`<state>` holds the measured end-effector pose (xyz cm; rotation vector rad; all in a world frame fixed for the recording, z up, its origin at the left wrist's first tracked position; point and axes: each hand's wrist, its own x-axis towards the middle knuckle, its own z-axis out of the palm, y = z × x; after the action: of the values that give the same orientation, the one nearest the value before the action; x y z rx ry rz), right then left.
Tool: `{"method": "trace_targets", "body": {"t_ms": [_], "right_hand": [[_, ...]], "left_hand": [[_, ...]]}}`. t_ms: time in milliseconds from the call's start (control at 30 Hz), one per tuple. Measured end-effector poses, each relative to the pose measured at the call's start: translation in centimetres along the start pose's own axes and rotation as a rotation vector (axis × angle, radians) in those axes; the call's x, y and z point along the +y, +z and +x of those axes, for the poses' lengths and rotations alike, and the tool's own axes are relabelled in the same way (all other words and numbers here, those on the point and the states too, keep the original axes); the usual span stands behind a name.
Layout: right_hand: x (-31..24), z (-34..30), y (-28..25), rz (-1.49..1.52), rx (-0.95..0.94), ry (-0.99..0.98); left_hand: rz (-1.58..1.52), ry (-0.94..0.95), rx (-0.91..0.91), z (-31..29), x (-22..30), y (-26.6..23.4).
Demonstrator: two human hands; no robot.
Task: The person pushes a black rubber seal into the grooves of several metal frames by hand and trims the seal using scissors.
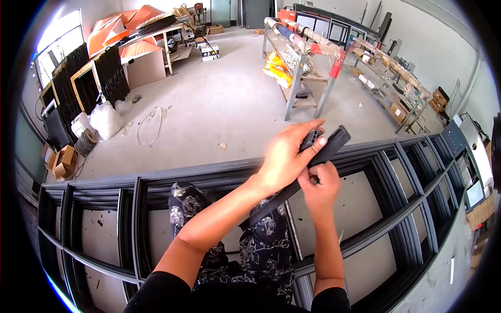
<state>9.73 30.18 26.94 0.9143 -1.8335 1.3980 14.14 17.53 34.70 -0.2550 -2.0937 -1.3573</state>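
Observation:
My left hand (286, 154) is closed, with a small black slotted piece (311, 139) between its thumb and fingers. Just below it, my right hand (320, 183) wraps round a long dark bar (334, 144), whose squared end points up and away to the right. The bar's lower part slants down to the left, behind my left forearm and over my leg. Whether the left thumb also presses on the bar, I cannot tell. Under both hands lies a stack of dark metal frames (209, 169) with crossbars, and my legs stand inside one of its openings.
Beyond the frames, a padded-top metal rack (300, 78) holds yellow bags, with a longer shelf rack (389, 88) to its right. At left are dark panels (78, 78), a white plastic bag (107, 120) and a cardboard box (63, 161). A loose cord (151, 122) lies on the floor.

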Motion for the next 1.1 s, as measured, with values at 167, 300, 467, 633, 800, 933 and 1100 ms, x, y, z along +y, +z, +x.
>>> {"method": "trace_targets", "body": {"t_ms": [167, 300, 467, 633, 800, 933, 1100], "right_hand": [[-2.3, -1.1, 2.8, 0.089, -0.245, 0.025], [-2.7, -2.6, 5.9, 0.233, -0.361, 0.053], [-2.6, -6.4, 7.6, 0.319, -0.434, 0.217], [4.8, -14.2, -1.1, -0.131, -0.259, 0.68], [10.1, -23.7, -17.7, -0.876, -0.473, 0.932], [10.2, -30.0, -21.9, -1.13, -0.809, 0.966], [11.6, -33.9, -21.1, -1.133, -0.833, 1.038]], "left_hand": [[0.167, -0.035, 0.06, -0.6, -2.1, -2.5], [-0.159, -0.425, 0.129, -1.7, -6.0, -5.7], [-0.588, -0.649, 0.189, -5.1, -10.6, -9.9], [-0.571, -0.814, 0.122, -8.2, -14.6, -11.1], [-0.542, -0.956, -0.037, -10.2, -16.7, -10.8], [-0.591, -0.992, -0.194, -13.3, -19.4, -8.7], [-0.653, -0.99, -0.317, -16.4, -20.1, -6.7]]}}
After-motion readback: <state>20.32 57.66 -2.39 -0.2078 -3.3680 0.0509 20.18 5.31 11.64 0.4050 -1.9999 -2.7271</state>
